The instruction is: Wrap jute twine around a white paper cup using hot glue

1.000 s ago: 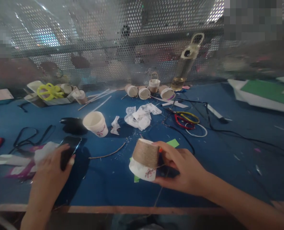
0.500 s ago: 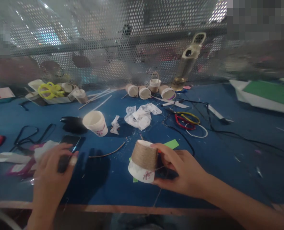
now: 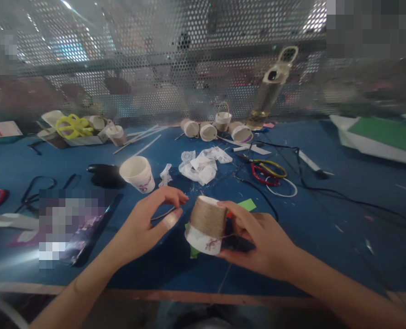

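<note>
My right hand [image 3: 257, 240] grips a paper cup [image 3: 205, 225] held upside down and tilted, its upper part wound with brown twine, its white rim end low. A loose twine end trails down from it. My left hand [image 3: 148, 224] hovers just left of the cup, fingers spread and curved, holding nothing. A phone [image 3: 86, 230] lies on the blue table [image 3: 326, 214] to the left of that hand.
A bare white paper cup [image 3: 137, 172] stands behind my left hand beside a black object [image 3: 105, 175]. Crumpled lace scraps [image 3: 203, 164], red and yellow scissors [image 3: 266, 173], black cables, several wrapped cups [image 3: 219, 128], a bottle [image 3: 269, 93] and a tray with yellow scissors [image 3: 72, 128] lie further back.
My left hand has left the phone and swung right to the twine-wrapped cup. The phone now lies on the table. My right hand keeps the cup almost still.
</note>
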`<state>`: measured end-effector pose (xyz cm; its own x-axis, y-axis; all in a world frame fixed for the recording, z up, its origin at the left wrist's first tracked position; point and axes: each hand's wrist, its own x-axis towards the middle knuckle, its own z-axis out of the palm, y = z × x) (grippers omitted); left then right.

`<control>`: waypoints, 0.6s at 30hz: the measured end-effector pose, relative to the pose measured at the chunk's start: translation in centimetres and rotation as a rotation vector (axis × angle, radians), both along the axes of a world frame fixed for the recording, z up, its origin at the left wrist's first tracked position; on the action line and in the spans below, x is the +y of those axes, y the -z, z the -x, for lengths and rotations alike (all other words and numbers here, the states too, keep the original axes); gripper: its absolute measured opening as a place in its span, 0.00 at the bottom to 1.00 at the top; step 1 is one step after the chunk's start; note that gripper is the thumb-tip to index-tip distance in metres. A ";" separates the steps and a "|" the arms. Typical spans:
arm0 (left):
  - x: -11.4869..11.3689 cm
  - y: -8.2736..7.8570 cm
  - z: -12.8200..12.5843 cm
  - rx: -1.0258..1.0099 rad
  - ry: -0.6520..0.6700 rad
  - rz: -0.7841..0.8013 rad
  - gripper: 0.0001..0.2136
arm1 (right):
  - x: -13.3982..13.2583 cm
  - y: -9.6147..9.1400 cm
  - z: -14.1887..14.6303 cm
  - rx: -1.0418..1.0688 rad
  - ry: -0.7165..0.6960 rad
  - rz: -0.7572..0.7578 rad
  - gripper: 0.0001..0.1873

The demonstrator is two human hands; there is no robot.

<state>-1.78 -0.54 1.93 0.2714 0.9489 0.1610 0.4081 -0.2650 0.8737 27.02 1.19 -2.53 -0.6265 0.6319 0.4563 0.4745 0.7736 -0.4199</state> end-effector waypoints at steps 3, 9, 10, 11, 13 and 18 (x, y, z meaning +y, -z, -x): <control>1.1 0.6 -1.5 -0.150 0.052 0.160 0.12 | 0.0 0.0 0.1 -0.023 0.014 0.023 0.37; 1.2 1.7 -3.8 -0.348 0.144 0.445 0.25 | 0.1 0.4 0.2 -0.045 0.020 0.033 0.38; 1.1 1.8 -3.9 -0.380 0.135 0.464 0.24 | 0.1 0.4 0.2 -0.042 0.019 0.032 0.38; 1.1 2.0 -3.9 -0.409 0.121 0.474 0.24 | 0.1 0.5 0.2 -0.037 0.015 0.033 0.39; 1.0 2.2 -3.6 -0.464 0.081 0.478 0.23 | 0.0 0.5 0.3 -0.023 -0.004 0.040 0.43; 0.8 2.8 -2.0 -0.569 -0.007 0.491 0.25 | 0.1 -0.3 0.1 0.028 -0.039 0.064 0.40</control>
